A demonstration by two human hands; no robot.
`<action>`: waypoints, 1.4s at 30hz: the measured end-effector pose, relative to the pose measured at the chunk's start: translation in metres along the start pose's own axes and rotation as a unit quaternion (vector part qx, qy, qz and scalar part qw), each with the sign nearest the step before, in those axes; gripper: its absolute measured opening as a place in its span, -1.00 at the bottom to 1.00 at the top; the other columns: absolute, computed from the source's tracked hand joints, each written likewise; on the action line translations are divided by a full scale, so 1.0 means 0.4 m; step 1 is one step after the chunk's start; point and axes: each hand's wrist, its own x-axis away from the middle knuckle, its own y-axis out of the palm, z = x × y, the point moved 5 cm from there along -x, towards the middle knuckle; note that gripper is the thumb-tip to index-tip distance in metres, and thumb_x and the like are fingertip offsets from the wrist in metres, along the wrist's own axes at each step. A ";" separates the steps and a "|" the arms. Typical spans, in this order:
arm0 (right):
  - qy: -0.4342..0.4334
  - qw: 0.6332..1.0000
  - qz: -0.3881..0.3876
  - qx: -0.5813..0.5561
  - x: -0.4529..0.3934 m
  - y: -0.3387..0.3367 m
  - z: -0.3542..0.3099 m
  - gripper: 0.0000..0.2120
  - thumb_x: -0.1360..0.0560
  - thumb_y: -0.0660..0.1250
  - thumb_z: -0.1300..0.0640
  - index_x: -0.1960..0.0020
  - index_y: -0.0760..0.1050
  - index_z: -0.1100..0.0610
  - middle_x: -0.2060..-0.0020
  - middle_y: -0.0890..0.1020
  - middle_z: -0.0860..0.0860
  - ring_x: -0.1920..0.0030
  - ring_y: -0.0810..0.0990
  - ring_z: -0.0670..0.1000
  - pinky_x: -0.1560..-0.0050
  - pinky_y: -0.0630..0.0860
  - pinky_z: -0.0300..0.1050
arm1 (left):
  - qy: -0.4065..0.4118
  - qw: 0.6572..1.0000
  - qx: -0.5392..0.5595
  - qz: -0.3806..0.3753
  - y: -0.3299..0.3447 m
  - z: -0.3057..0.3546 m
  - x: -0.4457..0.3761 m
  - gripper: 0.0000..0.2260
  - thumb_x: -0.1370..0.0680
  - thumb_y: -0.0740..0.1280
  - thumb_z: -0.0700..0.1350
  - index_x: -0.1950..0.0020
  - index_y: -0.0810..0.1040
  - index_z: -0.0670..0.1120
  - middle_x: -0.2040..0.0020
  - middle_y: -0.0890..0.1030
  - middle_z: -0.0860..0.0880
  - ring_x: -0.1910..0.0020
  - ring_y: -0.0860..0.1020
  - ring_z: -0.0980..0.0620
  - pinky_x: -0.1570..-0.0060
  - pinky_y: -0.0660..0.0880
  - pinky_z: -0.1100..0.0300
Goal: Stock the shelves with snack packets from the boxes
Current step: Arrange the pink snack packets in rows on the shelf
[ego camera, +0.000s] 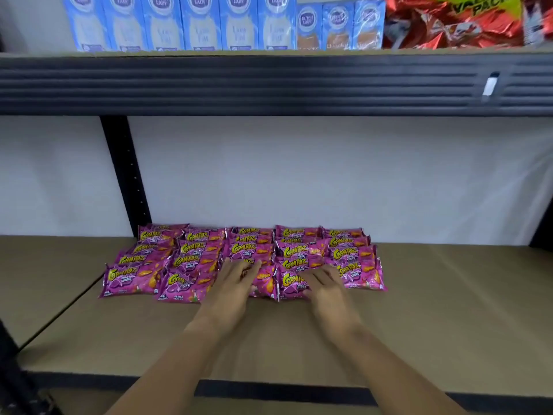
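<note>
Standing against a white back wall [329, 175]: black metal shelving with a brown board shelf [434, 310] at working height. Lying toward the back of that board, just in front of the wall: pink snack packets [191, 259], overlapping in five rows running front to back, printed faces up, the front packet of each row lowest in view. Reaching in from the near edge of the board toward those packets: two bare forearms, roughly parallel, angling slightly inward. Resting palm down on the front packet of the middle row: left hand [238, 280], fingers straight and spread, tips lying over the packet's upper part, wide and gripping nothing. Resting palm down on the front packet of the row just right of the middle one: right hand [324, 283], fingers loosely extended and pointing left and back across the printed face, likewise flat, not curled round anything. Sitting apart from each other with a strip of pink packet showing between: both hands. Running above the packets: ribbed dark shelf edge [269, 85]. Standing upright on the upper level above the packets: blue milk cartons [185, 22], smaller ones beside them, then red foil bags [454, 22] to the right of those.
</note>
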 end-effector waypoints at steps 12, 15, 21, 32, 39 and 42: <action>-0.026 0.997 -0.055 0.053 0.013 0.060 0.011 -0.38 -0.66 -0.11 -0.15 -0.54 0.21 0.22 -0.52 0.27 0.18 -0.55 0.18 0.17 -0.48 0.01 0.09 | -0.001 0.996 -0.055 -0.067 0.058 0.005 0.014 -0.32 -0.64 -0.21 0.33 -0.61 -0.29 -0.04 -0.61 -0.34 -0.05 -0.57 -0.36 -0.03 -0.51 -0.29 -0.02; -0.033 0.996 -0.068 0.053 0.014 0.052 0.013 -0.42 -0.65 -0.15 -0.09 -0.62 -0.05 0.07 -0.59 0.03 0.17 -0.59 -0.05 0.18 -0.51 -0.15 0.07 | -0.012 0.995 -0.069 -0.066 0.066 -0.006 0.006 -0.36 -0.64 -0.22 0.31 -0.61 -0.30 0.03 -0.60 -0.35 -0.04 -0.57 -0.37 -0.05 -0.51 -0.30 -0.02; -0.033 0.997 -0.063 0.025 0.015 0.043 0.009 -0.38 -0.67 0.12 0.09 -0.61 -0.13 -0.10 -0.59 -0.04 0.17 -0.58 -0.19 0.18 -0.50 -0.27 0.02 | -0.019 0.998 -0.038 -0.052 0.057 -0.002 0.006 -0.39 -0.68 -0.08 0.26 -0.61 -0.28 0.09 -0.60 -0.35 0.01 -0.56 -0.39 -0.05 -0.49 -0.37 0.01; -0.005 0.999 -0.038 0.008 0.048 -0.013 -0.053 -0.45 -0.56 0.38 0.10 -0.51 0.33 0.08 -0.48 0.37 0.16 -0.53 0.22 0.22 -0.48 0.20 0.20 | -0.058 0.997 0.011 -0.046 -0.007 0.006 0.075 -0.34 -0.66 0.01 0.27 -0.61 -0.27 0.10 -0.60 -0.34 0.07 -0.53 -0.44 0.06 -0.53 -0.35 0.06; 0.011 0.997 -0.020 -0.074 0.132 -0.089 -0.213 -0.68 -0.59 0.29 0.07 -0.31 0.52 0.13 -0.19 0.54 0.04 -0.22 0.50 0.08 -0.24 0.51 0.06 | -0.083 0.995 0.052 0.017 -0.100 0.035 0.220 -0.56 -0.65 0.19 0.12 -0.51 0.33 0.02 -0.42 0.42 0.02 -0.42 0.34 -0.05 -0.42 0.29 -0.01; 0.001 0.997 0.008 -0.079 0.193 -0.141 -0.304 -0.75 -0.61 0.24 0.06 -0.18 0.57 0.14 0.01 0.54 0.02 -0.01 0.52 0.08 -0.09 0.54 0.01 | -0.059 0.994 0.060 0.076 -0.146 0.068 0.319 -0.72 -0.63 0.20 0.06 -0.28 0.51 0.00 -0.13 0.52 0.08 -0.11 0.46 0.00 -0.08 0.42 0.08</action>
